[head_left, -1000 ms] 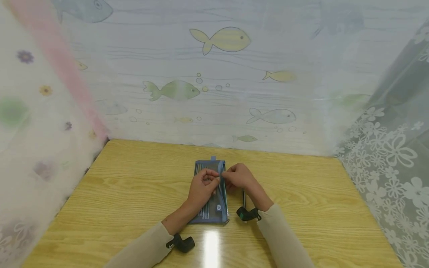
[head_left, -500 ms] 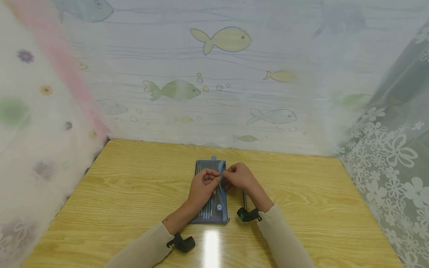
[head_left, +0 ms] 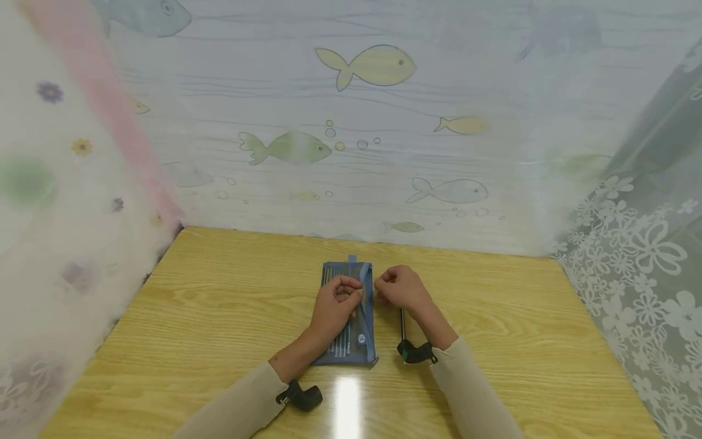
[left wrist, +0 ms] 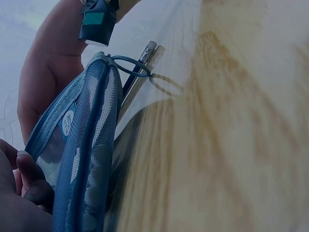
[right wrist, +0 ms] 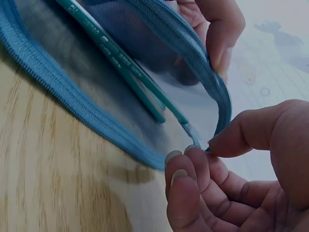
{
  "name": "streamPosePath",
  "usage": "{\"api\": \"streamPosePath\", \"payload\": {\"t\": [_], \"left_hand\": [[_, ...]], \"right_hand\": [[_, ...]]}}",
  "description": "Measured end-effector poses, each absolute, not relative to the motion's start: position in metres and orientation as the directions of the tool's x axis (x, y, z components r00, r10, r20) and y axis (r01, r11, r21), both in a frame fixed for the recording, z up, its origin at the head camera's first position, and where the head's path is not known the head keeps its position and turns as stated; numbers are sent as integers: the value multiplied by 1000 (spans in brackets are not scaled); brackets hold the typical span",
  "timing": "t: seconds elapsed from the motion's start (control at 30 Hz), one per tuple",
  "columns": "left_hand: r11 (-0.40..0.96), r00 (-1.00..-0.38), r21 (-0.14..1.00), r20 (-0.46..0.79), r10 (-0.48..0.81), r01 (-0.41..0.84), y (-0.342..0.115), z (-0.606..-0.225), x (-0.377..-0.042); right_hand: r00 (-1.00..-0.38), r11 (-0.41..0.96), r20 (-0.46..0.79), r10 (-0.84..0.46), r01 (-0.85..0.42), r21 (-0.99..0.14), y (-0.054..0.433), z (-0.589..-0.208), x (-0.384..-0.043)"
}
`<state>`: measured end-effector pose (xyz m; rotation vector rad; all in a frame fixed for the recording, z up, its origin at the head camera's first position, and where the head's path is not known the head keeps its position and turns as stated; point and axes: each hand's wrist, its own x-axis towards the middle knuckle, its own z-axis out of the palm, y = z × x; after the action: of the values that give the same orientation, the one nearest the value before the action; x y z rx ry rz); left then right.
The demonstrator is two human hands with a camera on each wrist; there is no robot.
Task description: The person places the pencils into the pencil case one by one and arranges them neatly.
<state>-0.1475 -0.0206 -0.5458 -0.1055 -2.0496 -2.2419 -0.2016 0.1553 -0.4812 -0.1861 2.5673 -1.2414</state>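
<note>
A blue mesh pencil case point(head_left: 358, 355) lies on the table, its zip side to the right. Inside it are several pencils point(head_left: 341, 342), green ones with lettering in the right wrist view. My left hand point(head_left: 334, 308) lies over the case, pinching the upper edge of its zipped mouth. At the mouth's far end, my right hand point(head_left: 404, 289) has thumb and forefinger together on the rim point(right wrist: 223, 113), other fingers curled. The mouth gapes between its two zip edges. A ring point(left wrist: 131, 66) hangs from the case's near corner.
One dark pencil point(head_left: 403, 326) lies on the wooden table point(head_left: 236, 292), right of the case, under the right wrist. Black wrist cameras point(head_left: 304, 396) hang below both sleeves. A fish-patterned curtain point(head_left: 356, 177) closes off the back, with others at both sides.
My right hand has shifted slightly right, so its fingertips are now farther from the left ones. The left hand has kept its place on the pencil case.
</note>
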Motion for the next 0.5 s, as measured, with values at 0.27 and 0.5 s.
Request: {"api": "streamPosePath", "payload": {"t": [0.27,0.5], "left_hand": [[-82,-991,988,133,-15,134,-21,-545,-148],[-88,-992,988,126,-12,126,-22,-545,-147]], "right_hand": [[-949,633,-187,-254,-16,-774,169,-482,-201],[-953,645,-186,-241,-15,-764,176,-479,-198]]}}
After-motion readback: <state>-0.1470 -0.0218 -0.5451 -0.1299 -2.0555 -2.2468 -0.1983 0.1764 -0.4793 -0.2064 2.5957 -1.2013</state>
